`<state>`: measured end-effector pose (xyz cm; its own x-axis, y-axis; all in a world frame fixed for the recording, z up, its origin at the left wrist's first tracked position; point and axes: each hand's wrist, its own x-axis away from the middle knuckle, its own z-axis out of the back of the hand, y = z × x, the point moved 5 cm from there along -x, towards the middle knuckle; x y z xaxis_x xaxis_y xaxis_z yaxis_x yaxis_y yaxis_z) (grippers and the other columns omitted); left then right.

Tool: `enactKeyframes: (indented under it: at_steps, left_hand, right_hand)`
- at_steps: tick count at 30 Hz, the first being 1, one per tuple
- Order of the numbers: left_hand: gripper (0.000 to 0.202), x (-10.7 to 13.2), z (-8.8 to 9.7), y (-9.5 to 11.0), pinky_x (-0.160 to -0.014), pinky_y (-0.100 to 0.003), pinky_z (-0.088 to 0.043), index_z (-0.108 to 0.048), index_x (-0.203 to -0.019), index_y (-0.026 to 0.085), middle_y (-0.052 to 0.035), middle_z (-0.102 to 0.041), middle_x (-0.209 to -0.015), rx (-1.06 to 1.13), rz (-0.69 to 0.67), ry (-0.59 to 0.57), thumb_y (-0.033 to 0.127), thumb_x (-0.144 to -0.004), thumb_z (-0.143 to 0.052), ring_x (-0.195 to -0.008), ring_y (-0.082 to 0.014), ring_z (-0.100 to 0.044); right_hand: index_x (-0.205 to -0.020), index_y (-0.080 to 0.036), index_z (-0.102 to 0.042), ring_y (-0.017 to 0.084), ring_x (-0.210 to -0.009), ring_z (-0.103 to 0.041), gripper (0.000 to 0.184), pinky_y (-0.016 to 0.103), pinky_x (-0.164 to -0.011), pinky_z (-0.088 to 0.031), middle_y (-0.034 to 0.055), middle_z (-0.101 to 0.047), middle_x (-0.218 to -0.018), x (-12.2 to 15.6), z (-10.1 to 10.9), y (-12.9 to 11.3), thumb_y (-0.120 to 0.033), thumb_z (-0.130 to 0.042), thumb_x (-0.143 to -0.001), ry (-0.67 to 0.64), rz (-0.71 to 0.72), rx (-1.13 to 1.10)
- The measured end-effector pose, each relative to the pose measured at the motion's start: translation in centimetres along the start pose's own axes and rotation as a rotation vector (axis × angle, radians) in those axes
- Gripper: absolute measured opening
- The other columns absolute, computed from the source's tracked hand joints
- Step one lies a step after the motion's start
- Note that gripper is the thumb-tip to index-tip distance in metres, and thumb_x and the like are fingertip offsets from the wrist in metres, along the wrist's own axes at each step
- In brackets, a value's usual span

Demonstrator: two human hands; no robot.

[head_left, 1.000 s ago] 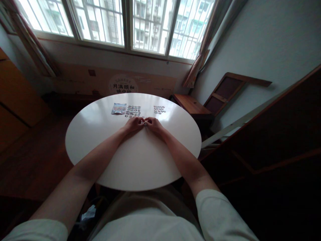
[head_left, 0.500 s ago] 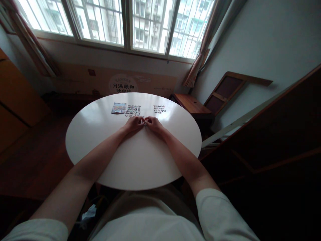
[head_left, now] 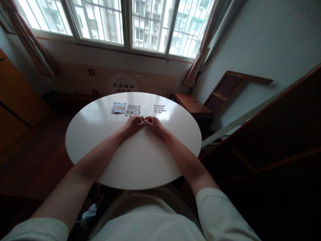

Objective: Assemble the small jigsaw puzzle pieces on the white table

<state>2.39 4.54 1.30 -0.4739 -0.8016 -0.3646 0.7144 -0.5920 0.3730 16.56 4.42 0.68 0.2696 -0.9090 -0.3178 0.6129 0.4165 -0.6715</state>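
My left hand (head_left: 134, 124) and my right hand (head_left: 153, 124) meet fingertip to fingertip over the far half of the white oval table (head_left: 140, 160). Both are closed in a pinch on small jigsaw puzzle pieces (head_left: 144, 122), mostly hidden by the fingers. Just beyond my left hand lies a block of loose jigsaw pieces (head_left: 133, 109) in rough rows. A smaller group of jigsaw pieces (head_left: 159, 108) lies beyond my right hand. Left of the larger block rests a colourful picture packet (head_left: 118, 108).
A wooden bench or low cabinet (head_left: 192, 103) stands past the table's right side, with a folded wooden chair-like frame (head_left: 227, 88) against the wall. Barred windows (head_left: 150, 26) are at the back. A dark wooden panel (head_left: 276, 147) slants along the right.
My fingers shift very slightly around the pieces between them. The pieces and packet on the table stay where they were.
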Motion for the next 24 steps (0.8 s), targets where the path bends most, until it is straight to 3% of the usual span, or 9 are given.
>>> enactKeyframes:
  at_steps: [24]
  left_hand:
    - [0.029, 0.20, 0.44, 0.38, -0.061, -0.023, -0.040, -0.073, -0.094, 0.017, -0.0037, -0.070, -0.074, -0.013, 0.000, 0.006, 0.037, -0.082, -0.055, -0.066, -0.0154, -0.061]
  right_hand:
    - [-0.102, -0.013, -0.071, 0.014, -0.079, -0.067, 0.022, 0.024, -0.075, -0.050, 0.0051, -0.073, -0.085, -0.06, -0.13, 0.12, -0.018, -0.059, -0.084, -0.010, -0.006, -0.005]
